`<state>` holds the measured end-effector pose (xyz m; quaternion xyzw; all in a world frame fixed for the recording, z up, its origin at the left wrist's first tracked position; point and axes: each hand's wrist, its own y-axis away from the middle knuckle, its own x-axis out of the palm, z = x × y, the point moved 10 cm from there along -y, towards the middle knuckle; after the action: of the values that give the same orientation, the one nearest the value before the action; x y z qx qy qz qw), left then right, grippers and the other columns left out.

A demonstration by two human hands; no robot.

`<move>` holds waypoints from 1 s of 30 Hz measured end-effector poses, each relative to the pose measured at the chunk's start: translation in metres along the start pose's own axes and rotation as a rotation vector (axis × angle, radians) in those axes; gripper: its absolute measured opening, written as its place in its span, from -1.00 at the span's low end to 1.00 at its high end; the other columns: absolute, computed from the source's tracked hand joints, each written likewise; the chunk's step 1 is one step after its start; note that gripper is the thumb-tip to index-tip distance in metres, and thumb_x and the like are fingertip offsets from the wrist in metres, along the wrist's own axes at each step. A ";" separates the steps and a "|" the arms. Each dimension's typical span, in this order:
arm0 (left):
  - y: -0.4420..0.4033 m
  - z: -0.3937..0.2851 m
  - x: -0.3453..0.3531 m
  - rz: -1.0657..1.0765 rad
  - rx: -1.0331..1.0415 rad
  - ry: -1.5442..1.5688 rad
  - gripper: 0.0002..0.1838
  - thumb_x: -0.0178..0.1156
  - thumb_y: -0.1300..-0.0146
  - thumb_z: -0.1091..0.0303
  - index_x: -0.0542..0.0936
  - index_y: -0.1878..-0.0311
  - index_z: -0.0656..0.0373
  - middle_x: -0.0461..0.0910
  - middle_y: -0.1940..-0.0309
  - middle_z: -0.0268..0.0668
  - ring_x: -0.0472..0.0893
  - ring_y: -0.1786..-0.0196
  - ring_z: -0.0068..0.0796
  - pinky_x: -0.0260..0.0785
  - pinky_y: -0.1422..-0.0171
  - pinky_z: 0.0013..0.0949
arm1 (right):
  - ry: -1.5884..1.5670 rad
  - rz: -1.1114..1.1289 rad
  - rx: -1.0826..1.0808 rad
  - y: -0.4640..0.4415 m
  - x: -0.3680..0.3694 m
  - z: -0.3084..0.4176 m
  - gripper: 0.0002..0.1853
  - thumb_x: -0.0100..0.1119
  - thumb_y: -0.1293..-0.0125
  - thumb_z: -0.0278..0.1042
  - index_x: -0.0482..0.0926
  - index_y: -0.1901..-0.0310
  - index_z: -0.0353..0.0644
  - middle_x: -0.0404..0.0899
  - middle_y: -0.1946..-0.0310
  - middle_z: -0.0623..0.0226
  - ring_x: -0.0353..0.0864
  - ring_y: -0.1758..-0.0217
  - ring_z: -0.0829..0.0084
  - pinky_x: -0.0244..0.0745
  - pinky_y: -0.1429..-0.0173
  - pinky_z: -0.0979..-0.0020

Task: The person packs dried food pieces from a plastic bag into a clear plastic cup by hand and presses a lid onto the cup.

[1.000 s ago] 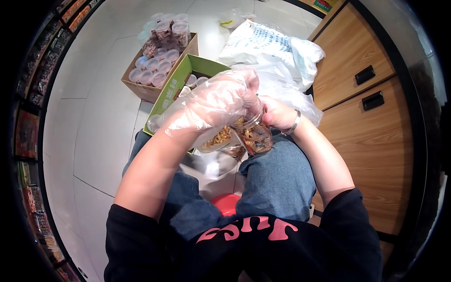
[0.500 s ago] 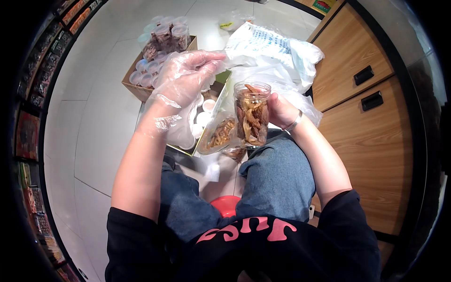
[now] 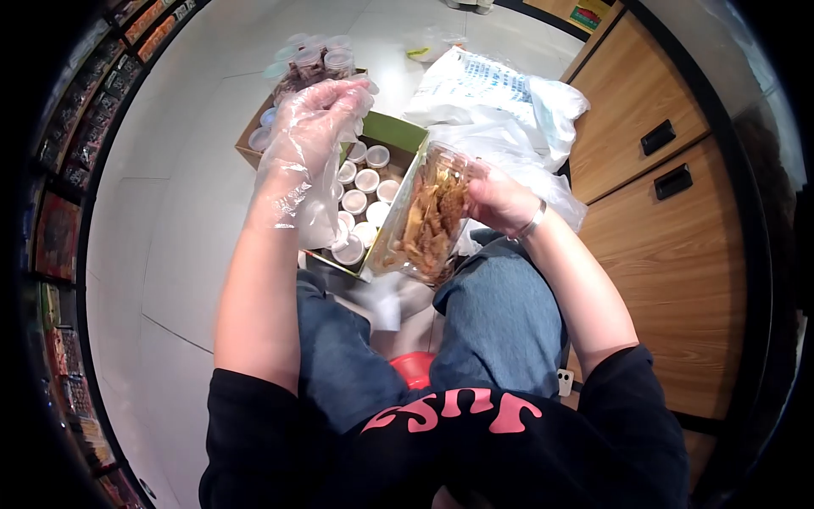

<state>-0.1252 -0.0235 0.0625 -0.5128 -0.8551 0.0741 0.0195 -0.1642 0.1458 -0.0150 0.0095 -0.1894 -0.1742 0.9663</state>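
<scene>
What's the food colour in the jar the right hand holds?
The food is mostly golden brown; best in head view.

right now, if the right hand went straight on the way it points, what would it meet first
The clear jar, which the right hand holds; past it, probably the green box, though depth is unclear from this one view.

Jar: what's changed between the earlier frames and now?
The gloved left hand has come away from the jar, up and left in the picture. The jar, upright half a second ago, now leans, top to the right. The right hand kept its hold; the white bags stayed put.
</scene>
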 end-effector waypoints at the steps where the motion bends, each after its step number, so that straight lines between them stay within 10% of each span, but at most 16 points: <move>1: 0.001 -0.005 -0.008 -0.034 0.070 -0.020 -0.77 0.13 -0.15 0.35 0.56 0.15 0.25 0.57 0.27 -0.36 0.49 0.23 -0.60 0.31 0.09 -0.54 | -0.049 -0.085 0.012 0.005 0.008 0.001 -0.31 0.39 0.07 -0.17 0.26 -0.05 -0.26 0.42 0.14 0.38 0.41 0.10 0.59 0.37 0.05 0.51; 8: 0.048 0.018 -0.091 -0.343 0.062 0.220 -0.72 0.12 -0.17 0.41 0.47 0.06 0.30 0.55 0.26 -0.28 0.48 0.27 -0.63 0.34 0.16 -0.60 | 1.055 -0.124 -0.091 0.015 0.086 -0.002 -0.18 0.49 0.40 0.02 0.36 0.12 -0.36 0.42 0.23 0.12 0.46 0.11 0.28 0.34 -0.02 0.42; 16: 0.108 0.074 -0.120 -0.681 0.002 0.766 -0.72 0.10 -0.19 0.42 0.40 0.06 0.33 0.47 0.28 -0.29 0.41 0.36 -0.63 0.34 0.31 -0.62 | 1.359 0.262 0.059 0.012 0.125 -0.039 -0.17 0.46 0.38 0.07 0.39 0.10 -0.36 0.47 0.22 0.06 0.47 0.10 0.12 0.37 0.00 0.32; 22: 0.082 0.092 -0.117 -0.331 0.054 1.361 -0.79 -0.03 -0.26 0.38 0.38 0.05 0.14 0.45 0.35 -0.35 0.38 0.42 -0.51 0.26 0.35 -0.43 | 0.828 0.254 0.213 -0.061 0.089 -0.033 -0.22 0.30 0.16 0.22 0.41 0.05 -0.29 0.49 0.22 0.07 0.48 0.10 0.18 0.37 -0.04 0.32; 30: 0.079 0.090 -0.099 -0.285 -0.040 1.370 -0.80 -0.05 -0.28 0.37 0.39 0.06 0.16 0.46 0.35 -0.32 0.42 0.39 -0.50 0.32 0.34 -0.44 | 1.887 0.590 0.283 -0.160 0.093 -0.177 -0.08 0.40 0.27 -0.05 0.16 -0.24 0.29 0.23 -0.06 0.09 0.36 -0.03 0.05 0.37 -0.04 0.23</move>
<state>-0.0191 -0.0841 -0.0338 -0.3271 -0.7102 -0.2850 0.5544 -0.0719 -0.0448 -0.1591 0.2114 0.6419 0.1756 0.7158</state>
